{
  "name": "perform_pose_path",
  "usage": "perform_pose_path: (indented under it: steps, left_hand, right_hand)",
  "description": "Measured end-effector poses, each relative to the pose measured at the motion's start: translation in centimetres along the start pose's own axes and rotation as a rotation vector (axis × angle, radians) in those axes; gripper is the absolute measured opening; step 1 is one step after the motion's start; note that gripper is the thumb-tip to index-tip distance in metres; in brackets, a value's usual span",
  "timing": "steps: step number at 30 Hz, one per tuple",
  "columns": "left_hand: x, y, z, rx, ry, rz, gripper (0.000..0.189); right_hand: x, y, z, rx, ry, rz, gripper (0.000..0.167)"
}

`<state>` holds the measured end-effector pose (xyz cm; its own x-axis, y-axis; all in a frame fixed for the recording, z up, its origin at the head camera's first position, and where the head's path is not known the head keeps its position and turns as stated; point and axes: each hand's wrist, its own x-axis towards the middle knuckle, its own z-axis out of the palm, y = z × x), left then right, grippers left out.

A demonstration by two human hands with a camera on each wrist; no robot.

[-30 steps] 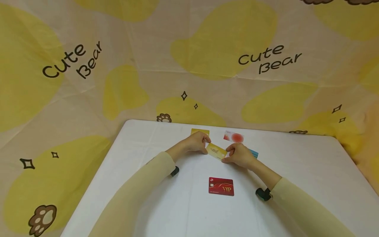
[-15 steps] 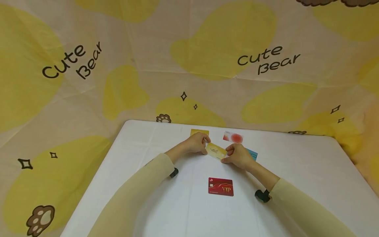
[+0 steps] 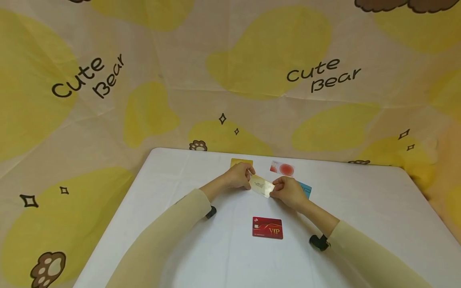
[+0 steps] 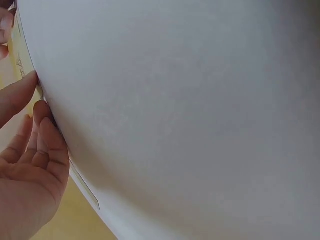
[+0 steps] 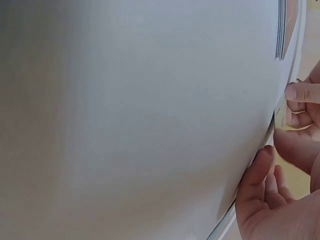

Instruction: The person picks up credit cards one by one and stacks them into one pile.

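- Two bare hands meet over the bench (image 3: 219, 256), one at each end of a pale gold card (image 3: 261, 185).
- The left hand (image 3: 237, 176) pinches the card's left end between thumb and finger, closed down to the card's thickness.
- The right hand (image 3: 291, 192) pinches the opposite end the same way, thumb nearer the person.
- The gold card lies between the two hands, aslant, its right end nearer the person; light glints off its right part, and dark script shows near its middle. Whether it touches the bench I cannot tell.
- A yellow card (image 3: 240, 161) lies just beyond the left hand, which partly covers it.
- A white card with a red disc (image 3: 282, 168) lies beyond the right hand, near the bench's far edge.
- A blue card (image 3: 306, 189) lies beside the right hand, partly hidden by it.
- A red VIP card (image 3: 267, 228) lies flat, face up, nearer the person than the hands.
- Behind the bench hangs a yellow-patched cloth (image 3: 252, 80) printed "Cute Bear".
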<state>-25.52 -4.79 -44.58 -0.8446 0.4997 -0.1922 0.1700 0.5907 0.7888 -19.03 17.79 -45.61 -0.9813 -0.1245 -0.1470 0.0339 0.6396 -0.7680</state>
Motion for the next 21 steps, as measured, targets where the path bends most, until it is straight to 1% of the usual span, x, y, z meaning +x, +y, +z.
perform_pose_path:
  steps: [5,13,18,21]
  left_hand:
    - [-0.4,0.0,0.0,-0.012,0.020,-0.007,0.044]
    - [-0.9,0.1,0.1,-0.050,0.051,0.010,0.038]
    - [-1.3,0.3,0.0,-0.096,0.052,0.021,0.038]
    - [-1.5,0.3,-0.1,-0.094,0.047,0.036,0.038]
  right_hand:
    - [-0.4,-0.5,0.0,0.028,0.021,0.035,0.033]
    - [-0.5,0.0,0.0,0.149,0.021,0.080,0.030]
    - [-0.9,0.0,-0.2,0.194,0.015,0.090,0.031]
    - [-1.2,-0.2,-0.4,0.205,0.011,0.090,0.032]
